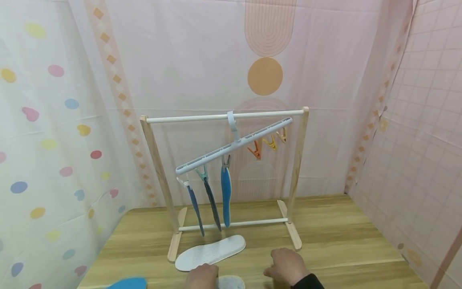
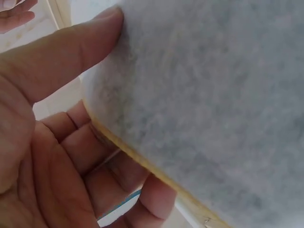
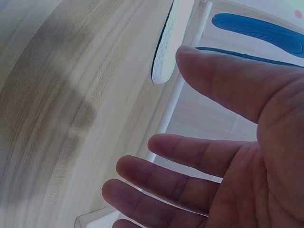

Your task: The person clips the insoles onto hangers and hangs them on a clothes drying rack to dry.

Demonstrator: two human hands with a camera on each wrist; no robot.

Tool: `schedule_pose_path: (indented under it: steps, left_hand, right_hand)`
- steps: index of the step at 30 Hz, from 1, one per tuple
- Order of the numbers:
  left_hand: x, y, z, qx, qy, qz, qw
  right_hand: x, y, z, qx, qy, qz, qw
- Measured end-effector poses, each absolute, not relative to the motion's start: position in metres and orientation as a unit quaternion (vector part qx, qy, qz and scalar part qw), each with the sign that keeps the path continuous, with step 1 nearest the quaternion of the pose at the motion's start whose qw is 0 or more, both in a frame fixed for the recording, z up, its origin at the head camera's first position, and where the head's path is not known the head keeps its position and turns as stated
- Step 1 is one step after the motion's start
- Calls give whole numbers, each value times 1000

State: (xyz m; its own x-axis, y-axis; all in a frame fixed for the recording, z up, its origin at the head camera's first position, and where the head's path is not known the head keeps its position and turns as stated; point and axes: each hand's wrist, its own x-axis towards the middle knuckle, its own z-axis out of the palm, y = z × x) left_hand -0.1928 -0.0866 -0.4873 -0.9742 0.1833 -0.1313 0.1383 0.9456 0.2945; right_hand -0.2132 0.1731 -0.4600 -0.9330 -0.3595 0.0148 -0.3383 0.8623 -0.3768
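My left hand pinches a pale grey, fuzzy-faced insole at the bottom of the head view. Close up in the left wrist view, the thumb lies on the insole's face and the curled fingers are behind its yellowish edge. To the right, my right hand is over the table with nothing in it; its fingers are spread and loosely bent. A white insole lies flat beyond the left hand. Part of a blue insole shows at the lower left.
A wooden rack with white rods stands on the table. From its top rod hangs a tilted grey clip hanger. Three insoles hang from clips on its lower left side; three clips on the right hold nothing.
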Motion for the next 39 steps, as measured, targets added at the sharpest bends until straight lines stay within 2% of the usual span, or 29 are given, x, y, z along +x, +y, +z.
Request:
schedule_pose_path:
  steps: [10, 33, 39]
  left_hand:
    - [-191, -88, -475, 159, 970, 173, 53]
    - [-192, -84, -457, 223, 951, 150, -154]
    - [-194, -82, -453, 225, 946, 152, -178]
  right_hand:
    - [-213, 172, -457, -184, 966, -183, 17]
    - [-217, 173, -448, -176, 968, -179, -4]
    - [-218, 174, -444, -174, 968, -178, -9]
